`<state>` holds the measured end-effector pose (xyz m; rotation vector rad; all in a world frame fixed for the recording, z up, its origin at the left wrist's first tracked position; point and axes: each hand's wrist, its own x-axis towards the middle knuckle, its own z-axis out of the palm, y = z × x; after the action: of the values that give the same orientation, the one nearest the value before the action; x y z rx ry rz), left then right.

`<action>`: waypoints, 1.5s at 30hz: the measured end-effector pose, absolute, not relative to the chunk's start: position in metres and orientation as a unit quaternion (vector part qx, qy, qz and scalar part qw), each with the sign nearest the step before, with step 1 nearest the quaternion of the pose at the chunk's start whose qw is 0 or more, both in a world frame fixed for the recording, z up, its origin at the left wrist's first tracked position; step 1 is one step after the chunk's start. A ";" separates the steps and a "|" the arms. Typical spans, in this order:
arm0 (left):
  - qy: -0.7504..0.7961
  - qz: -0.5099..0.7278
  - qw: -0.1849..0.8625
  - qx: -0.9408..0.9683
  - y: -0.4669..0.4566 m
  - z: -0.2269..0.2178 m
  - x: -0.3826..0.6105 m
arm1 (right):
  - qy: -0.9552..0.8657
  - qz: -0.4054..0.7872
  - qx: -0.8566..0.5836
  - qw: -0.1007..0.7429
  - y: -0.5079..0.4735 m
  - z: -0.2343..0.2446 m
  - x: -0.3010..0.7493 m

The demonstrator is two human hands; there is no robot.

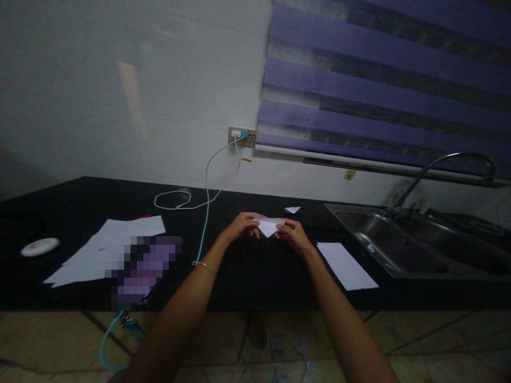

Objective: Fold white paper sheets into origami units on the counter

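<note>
While I am pinching the small folded white paper (268,226) at its two ends, my left hand (240,226) and right hand (294,234) are closing their fingertips narrowly on it, over the middle of the black countertop (247,271). I am judging that uneven pressure in this dim light could be skewing the crease, or letting the paper slip toward the steel sink (399,244) beyond the loose white sheet (346,265). I am finding no legible writing.
</note>
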<state>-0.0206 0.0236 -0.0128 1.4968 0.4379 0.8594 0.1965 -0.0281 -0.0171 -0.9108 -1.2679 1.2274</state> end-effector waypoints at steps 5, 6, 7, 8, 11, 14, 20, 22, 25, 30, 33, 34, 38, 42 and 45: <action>0.196 0.377 0.614 0.666 0.018 -0.009 -0.019 | -0.548 0.521 -0.384 0.530 -0.033 -0.015 0.196; 0.198 0.377 0.611 0.667 0.019 -0.009 -0.019 | -0.546 0.520 -0.390 0.529 -0.034 -0.014 0.196; 0.201 0.376 0.609 0.669 0.019 -0.009 -0.020 | -0.543 0.518 -0.395 0.529 -0.034 -0.014 0.196; 0.203 0.375 0.609 0.668 0.020 -0.009 -0.020 | -0.540 0.517 -0.399 0.531 -0.033 -0.014 0.196; 0.206 0.375 0.615 0.663 0.022 -0.010 -0.022 | -0.533 0.518 -0.401 0.535 -0.031 -0.015 0.196; 0.209 0.375 0.610 0.666 0.023 -0.010 -0.022 | -0.525 0.518 -0.407 0.539 -0.029 -0.016 0.197; 0.206 0.392 0.613 0.654 0.021 -0.009 -0.022 | -0.556 0.468 -0.409 0.552 -0.027 -0.017 0.197; 0.200 0.387 0.635 0.638 0.022 -0.010 -0.022 | -0.574 0.434 -0.416 0.556 -0.027 -0.017 0.197; 0.207 0.334 0.683 0.616 0.023 -0.012 -0.022 | -0.608 0.382 -0.425 0.551 -0.028 -0.017 0.198; 0.249 0.261 0.625 0.693 0.019 -0.013 -0.022 | -0.695 0.317 -0.403 0.503 -0.030 -0.017 0.194; 0.249 0.238 0.556 0.757 0.014 -0.010 -0.021 | -0.724 0.300 -0.375 0.496 -0.033 -0.014 0.190; 0.242 0.222 0.543 0.773 0.014 -0.009 -0.021 | -0.724 0.300 -0.370 0.498 -0.034 -0.014 0.189; 0.199 0.167 0.493 0.830 0.013 -0.010 -0.016 | -0.709 0.311 -0.376 0.509 -0.037 -0.010 0.185; 0.211 0.170 0.429 0.862 0.014 -0.012 -0.014 | -0.665 0.360 -0.383 0.531 -0.039 -0.009 0.181; 0.227 0.194 0.393 0.870 0.014 -0.014 -0.013 | -0.637 0.398 -0.381 0.538 -0.037 -0.011 0.180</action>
<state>-0.0135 0.0139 -0.0138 2.2080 0.5758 0.4922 0.1802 -0.0365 -0.0114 -0.9068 -1.5162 0.9469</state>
